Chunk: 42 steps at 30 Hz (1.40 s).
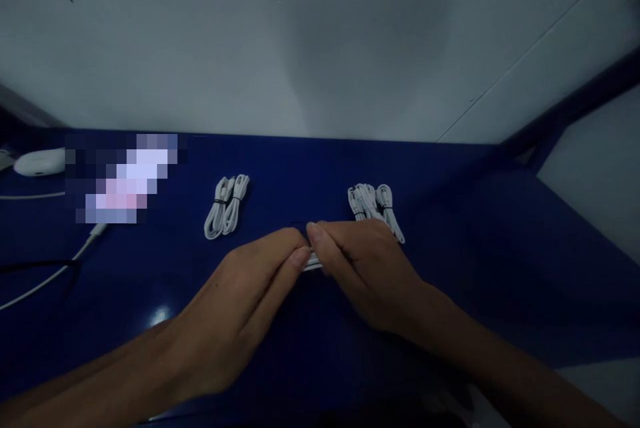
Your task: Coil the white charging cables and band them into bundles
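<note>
My left hand [250, 301] and my right hand [360, 268] meet at the middle of the blue table [475, 261]. Both are closed in a pinch on a small white cable [313, 261], of which only a short piece shows between the fingertips. Two tied white cable bundles [227, 206] lie side by side to the far left of my hands. A few more white cable bundles [373, 205] lie just beyond my right hand, partly hidden by its knuckles.
A white oval case [40, 162] sits at the far left edge, with a white cord [60, 268] and a dark cord running across the table below it. A blurred patch covers something beside it. A pale wall stands behind the table.
</note>
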Each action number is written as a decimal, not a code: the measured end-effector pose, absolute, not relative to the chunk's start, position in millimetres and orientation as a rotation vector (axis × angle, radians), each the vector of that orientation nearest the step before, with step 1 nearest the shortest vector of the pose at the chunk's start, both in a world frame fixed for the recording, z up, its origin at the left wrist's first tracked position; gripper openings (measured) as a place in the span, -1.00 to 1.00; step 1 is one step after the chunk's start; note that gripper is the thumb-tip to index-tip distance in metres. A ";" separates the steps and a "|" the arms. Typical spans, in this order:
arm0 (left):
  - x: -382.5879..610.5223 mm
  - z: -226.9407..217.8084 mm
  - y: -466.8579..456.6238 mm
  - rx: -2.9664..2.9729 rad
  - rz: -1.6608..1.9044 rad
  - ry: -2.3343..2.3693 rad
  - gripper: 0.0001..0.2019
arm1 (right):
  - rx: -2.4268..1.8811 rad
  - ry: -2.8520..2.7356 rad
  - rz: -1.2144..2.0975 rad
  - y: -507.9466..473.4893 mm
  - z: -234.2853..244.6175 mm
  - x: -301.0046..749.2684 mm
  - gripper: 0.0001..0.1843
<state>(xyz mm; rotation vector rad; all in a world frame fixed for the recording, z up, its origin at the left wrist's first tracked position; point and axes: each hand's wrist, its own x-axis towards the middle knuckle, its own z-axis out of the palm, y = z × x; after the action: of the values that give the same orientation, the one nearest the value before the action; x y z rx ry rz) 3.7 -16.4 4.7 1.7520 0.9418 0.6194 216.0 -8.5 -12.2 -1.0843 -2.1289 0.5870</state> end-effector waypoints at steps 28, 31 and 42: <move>3.5 -4.3 -21.7 1.574 0.514 1.064 -0.48 | -1.082 -2.196 0.054 -7.1 -25.3 206.7 -0.39; 3.4 -7.5 -22.5 1.628 0.550 1.077 -0.49 | -1.139 -2.235 0.251 -4.8 -14.3 206.3 -0.39; -11.7 -5.8 0.0 1.265 0.512 0.963 -0.53 | -0.936 -2.383 0.267 35.1 2.3 204.2 -0.32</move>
<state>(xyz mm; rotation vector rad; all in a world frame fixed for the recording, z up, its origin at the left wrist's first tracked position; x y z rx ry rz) -11.7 0.0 -5.8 1.2652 0.9628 0.5120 204.2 35.1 2.3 -0.9359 -2.3833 0.2674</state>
